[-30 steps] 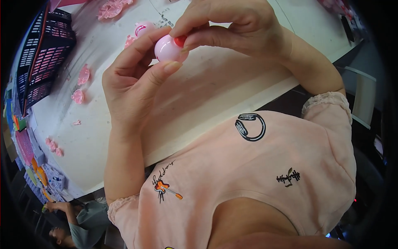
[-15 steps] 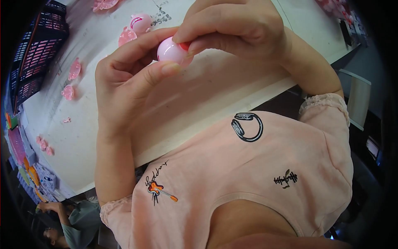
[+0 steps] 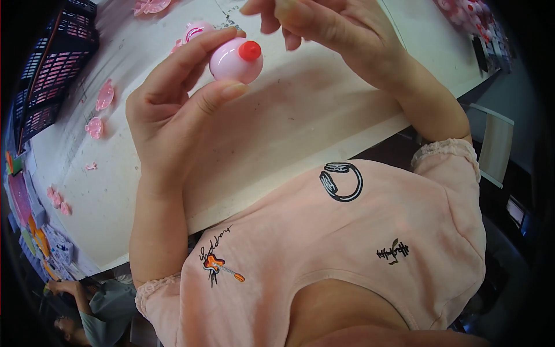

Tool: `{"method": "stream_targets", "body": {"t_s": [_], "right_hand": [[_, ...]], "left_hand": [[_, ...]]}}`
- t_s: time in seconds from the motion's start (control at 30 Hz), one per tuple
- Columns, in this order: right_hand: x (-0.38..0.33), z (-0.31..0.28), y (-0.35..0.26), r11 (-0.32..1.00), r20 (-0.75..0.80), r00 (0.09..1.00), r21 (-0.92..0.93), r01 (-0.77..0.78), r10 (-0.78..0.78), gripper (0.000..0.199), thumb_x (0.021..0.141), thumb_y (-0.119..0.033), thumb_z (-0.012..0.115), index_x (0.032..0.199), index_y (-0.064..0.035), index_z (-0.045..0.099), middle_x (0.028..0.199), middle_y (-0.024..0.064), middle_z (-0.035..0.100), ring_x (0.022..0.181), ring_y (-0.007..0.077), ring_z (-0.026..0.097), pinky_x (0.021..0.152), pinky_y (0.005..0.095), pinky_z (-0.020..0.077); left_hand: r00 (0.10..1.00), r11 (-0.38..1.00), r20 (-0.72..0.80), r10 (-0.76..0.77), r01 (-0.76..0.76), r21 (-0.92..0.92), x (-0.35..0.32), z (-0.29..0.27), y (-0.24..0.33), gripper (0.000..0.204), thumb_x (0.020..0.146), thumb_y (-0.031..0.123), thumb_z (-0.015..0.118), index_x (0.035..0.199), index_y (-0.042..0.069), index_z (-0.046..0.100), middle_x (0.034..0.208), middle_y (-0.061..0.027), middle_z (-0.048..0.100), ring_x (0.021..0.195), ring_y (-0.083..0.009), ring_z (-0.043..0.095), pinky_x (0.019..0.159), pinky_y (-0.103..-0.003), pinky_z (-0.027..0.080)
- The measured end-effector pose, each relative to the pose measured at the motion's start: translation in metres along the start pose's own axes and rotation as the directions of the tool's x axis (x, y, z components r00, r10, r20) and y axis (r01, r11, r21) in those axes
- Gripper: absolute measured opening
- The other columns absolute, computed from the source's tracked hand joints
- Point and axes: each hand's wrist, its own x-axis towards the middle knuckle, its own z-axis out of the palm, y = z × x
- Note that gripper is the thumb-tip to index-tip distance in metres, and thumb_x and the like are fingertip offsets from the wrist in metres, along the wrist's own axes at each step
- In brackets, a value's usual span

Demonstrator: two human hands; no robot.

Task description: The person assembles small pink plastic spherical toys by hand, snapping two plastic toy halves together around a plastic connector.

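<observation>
Between the thumb and fingers of my left hand [image 3: 167,110] is a round, glossy pale-pink plastic ball [image 3: 228,62]. A small red round knob [image 3: 250,51] sits on the side of the ball facing up and right. My right hand [image 3: 335,23] is apart from the ball, up and to its right. Its fingers are loosely spread, with nothing seen in them, and some fingertips are cut off by the top edge. Just beyond my left fingers, a second pink ball [image 3: 199,29] with a darker pink curved mark lies on the table, partly hidden.
Pink shell-like parts [image 3: 105,95] and smaller pink pieces [image 3: 56,198] are scattered across the left of the white table [image 3: 277,139]. A dark slatted basket [image 3: 55,75] stands at the far left. Pink and red items [image 3: 465,20] are heaped far right. Another person [image 3: 107,306] sits at lower left.
My right hand has let go of the red knob and drawn up and away to the right. The left hand still holds the ball, now with the knob in full view.
</observation>
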Motion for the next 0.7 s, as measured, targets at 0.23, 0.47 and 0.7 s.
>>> {"method": "stream_targets", "body": {"t_s": [0.23,0.47,0.7], "right_hand": [[0.008,0.0,-0.002,0.861,0.268,0.845,0.094,-0.5,0.462,0.044,0.083,-0.042,0.058,0.094,0.0007,0.061,0.082,0.0029,0.059,0.068,0.0075,0.051,0.06,0.0182,0.0413],[0.01,0.004,0.002,0.728,0.337,0.722,0.136,-0.672,0.604,0.036,0.081,-0.039,0.062,0.088,-0.0037,0.063,0.08,0.0007,0.061,0.066,0.0062,0.051,0.06,0.0179,0.0431],[0.007,0.007,0.013,0.75,0.358,0.792,0.286,-0.596,0.494,0.034,0.081,-0.036,0.063,0.089,-0.003,0.062,0.075,0.0013,0.06,0.064,0.0067,0.051,0.059,0.0178,0.0432]], "left_hand": [[0.983,0.97,0.083,0.163,-0.175,0.166,0.0,-0.003,0.0,0.044,0.074,-0.002,0.065,0.115,-0.008,0.05,0.114,-0.0164,0.054,0.106,-0.0237,0.053,0.088,-0.031,0.046],[0.985,0.966,0.107,0.138,-0.157,0.206,-0.001,0.001,0.001,0.042,0.073,-0.011,0.059,0.114,-0.008,0.05,0.116,-0.0195,0.053,0.105,-0.0248,0.053,0.086,-0.031,0.048],[0.962,0.897,0.107,0.252,-0.274,0.348,0.0,0.002,0.004,0.04,0.072,-0.013,0.058,0.111,-0.008,0.052,0.113,-0.0189,0.055,0.099,-0.0227,0.057,0.084,-0.028,0.048]]}}
